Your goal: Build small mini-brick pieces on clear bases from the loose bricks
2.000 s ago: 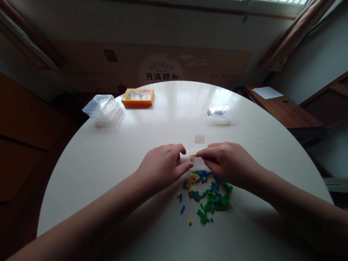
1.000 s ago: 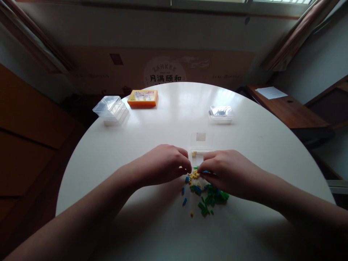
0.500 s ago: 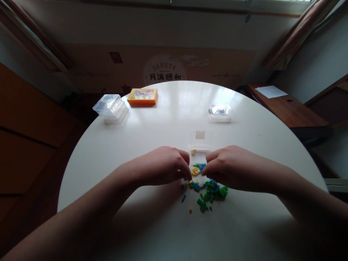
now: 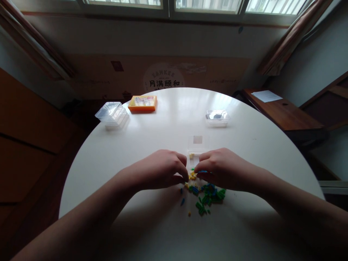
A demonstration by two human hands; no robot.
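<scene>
My left hand (image 4: 169, 169) hangs over the left side of a pile of small plastic building pieces. Its fingers curl down and its thumb and forefinger meet beside some yellow pieces (image 4: 192, 175). Opposite it, my right hand (image 4: 217, 166) is closed in a pinch above the blue pieces, partly covering them and a corner of the clear open box (image 4: 194, 161). Anything between the fingertips of either hand is too small to make out. A few pale yellow pieces (image 4: 191, 156) lie in the box. Nearer me spreads a heap of green pieces (image 4: 208, 199) mixed with blue ones.
On the white round table (image 4: 152, 232), an orange case (image 4: 143, 104) and stacked clear boxes (image 4: 113, 115) stand at the back left. Another clear box (image 4: 218, 118) is at the back right. A loose blue piece (image 4: 182, 202) and a small yellow piece (image 4: 189, 214) lie near me.
My right hand has moved left, closer to my left hand, and covers more of the blue pieces and the box. The view has tilted up a little, showing more window.
</scene>
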